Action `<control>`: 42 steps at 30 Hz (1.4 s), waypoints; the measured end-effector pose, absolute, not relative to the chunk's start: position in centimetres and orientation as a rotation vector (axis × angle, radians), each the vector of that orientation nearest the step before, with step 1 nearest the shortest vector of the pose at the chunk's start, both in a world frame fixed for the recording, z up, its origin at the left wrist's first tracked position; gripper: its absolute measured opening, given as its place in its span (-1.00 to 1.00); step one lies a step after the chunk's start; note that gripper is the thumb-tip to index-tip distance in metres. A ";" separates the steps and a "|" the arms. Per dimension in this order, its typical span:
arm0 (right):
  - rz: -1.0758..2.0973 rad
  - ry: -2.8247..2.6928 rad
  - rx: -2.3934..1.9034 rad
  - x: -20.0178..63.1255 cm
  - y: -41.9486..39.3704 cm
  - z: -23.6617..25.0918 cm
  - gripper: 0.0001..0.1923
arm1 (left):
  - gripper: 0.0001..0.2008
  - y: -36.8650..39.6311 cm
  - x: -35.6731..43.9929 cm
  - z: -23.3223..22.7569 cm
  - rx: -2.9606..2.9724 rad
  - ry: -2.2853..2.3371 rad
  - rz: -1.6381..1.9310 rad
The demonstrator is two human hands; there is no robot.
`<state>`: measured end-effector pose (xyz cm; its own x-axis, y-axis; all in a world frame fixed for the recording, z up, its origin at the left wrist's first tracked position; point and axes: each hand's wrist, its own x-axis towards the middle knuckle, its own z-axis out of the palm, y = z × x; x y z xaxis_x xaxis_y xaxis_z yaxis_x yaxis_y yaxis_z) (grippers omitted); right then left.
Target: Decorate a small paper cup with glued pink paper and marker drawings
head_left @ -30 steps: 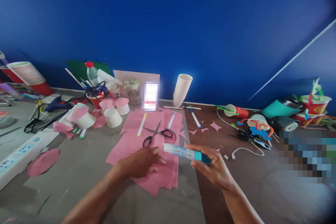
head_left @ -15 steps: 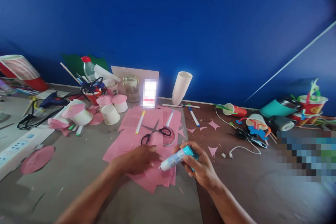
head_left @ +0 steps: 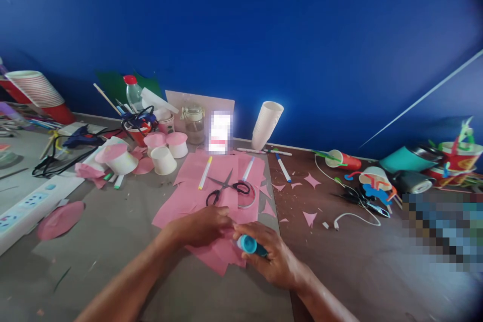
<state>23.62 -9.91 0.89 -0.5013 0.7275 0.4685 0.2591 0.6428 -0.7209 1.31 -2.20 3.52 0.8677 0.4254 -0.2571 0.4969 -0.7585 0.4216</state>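
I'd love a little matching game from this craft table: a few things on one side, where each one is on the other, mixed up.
Things:
1. glue stick
2. scissors
3. stack of white cups
4. white cable

Places:
A. leaning by the blue wall
B. on the brown tabletop, right of the pink paper
C. in the right hand
D. lying on the pink paper, beyond the left hand

Pairs: 1-C, 2-D, 3-A, 4-B
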 end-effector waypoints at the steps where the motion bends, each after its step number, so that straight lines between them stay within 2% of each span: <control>1: 0.750 -2.065 -0.774 23.6 -9.9 0.9 -0.47 | -0.79 -2.2 1.3 3.4 2.558 0.670 -0.194; 4: 0.817 -2.015 -0.861 23.4 -9.9 1.2 -0.50 | -0.77 -2.3 1.1 3.3 2.547 0.676 -0.147; 8: 0.861 -1.934 -0.955 22.8 -9.6 1.4 -0.72 | -0.75 -2.4 1.0 3.3 2.537 0.684 -0.114; 10: 0.852 -1.913 -0.958 22.5 -9.6 1.4 -0.76 | -0.75 -2.4 1.0 3.3 2.551 0.683 -0.110; 17: 0.875 -2.028 -0.822 21.9 -10.2 1.7 -0.65 | -0.66 -2.2 1.1 2.9 2.509 0.606 -0.023; 20: 0.905 -2.084 -0.775 21.9 -10.4 1.8 -0.62 | -0.67 -2.2 1.1 2.9 2.519 0.564 -0.016; 24: 1.012 -1.988 -0.793 22.6 -10.3 2.5 -0.73 | -0.71 -2.3 1.1 3.1 2.528 0.593 -0.072; 28: 0.969 -1.758 -0.905 23.6 -10.0 3.2 -0.81 | -0.69 -2.5 1.1 3.1 2.509 0.731 -0.109; 35: 0.906 -1.874 -0.969 23.2 -10.3 2.5 -0.68 | -0.65 -2.3 1.0 2.7 2.494 0.708 -0.105; 42: 0.985 -1.922 -1.007 22.3 -10.5 1.7 -0.67 | -0.71 -2.2 1.1 3.0 2.482 0.616 -0.015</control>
<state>22.32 -10.50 1.65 -0.4177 0.8726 0.2532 0.3042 0.3969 -0.8660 1.06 -2.22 3.03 0.8936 0.4254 -0.1435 0.4320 -0.7276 0.5329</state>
